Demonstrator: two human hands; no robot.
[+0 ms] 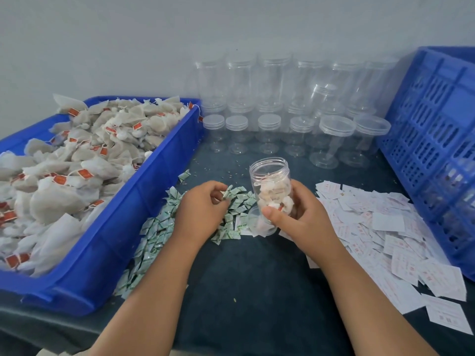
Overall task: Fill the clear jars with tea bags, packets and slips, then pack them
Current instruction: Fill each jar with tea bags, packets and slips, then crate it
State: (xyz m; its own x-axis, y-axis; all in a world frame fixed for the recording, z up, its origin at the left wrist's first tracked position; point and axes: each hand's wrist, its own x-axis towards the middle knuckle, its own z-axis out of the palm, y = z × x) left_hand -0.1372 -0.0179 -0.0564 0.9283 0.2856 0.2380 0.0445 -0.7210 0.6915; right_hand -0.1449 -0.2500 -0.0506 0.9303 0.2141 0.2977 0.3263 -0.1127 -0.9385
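Observation:
My right hand (295, 217) grips an open clear jar (270, 181) partly filled with tea bags, held upright over the dark table. My left hand (203, 209) pinches a small green-and-white packet (226, 195) above the heap of packets (159, 235) at the centre left. A blue bin (144, 201) on the left holds several white tea bags (77, 160) with orange tags. White slips with red print (380, 235) lie spread out on the right.
Rows of empty clear jars (282, 98), some stacked and some lidded, stand along the back wall. A blue slatted crate (431, 140) stands at the right edge. The dark table surface (257, 283) lies between my forearms.

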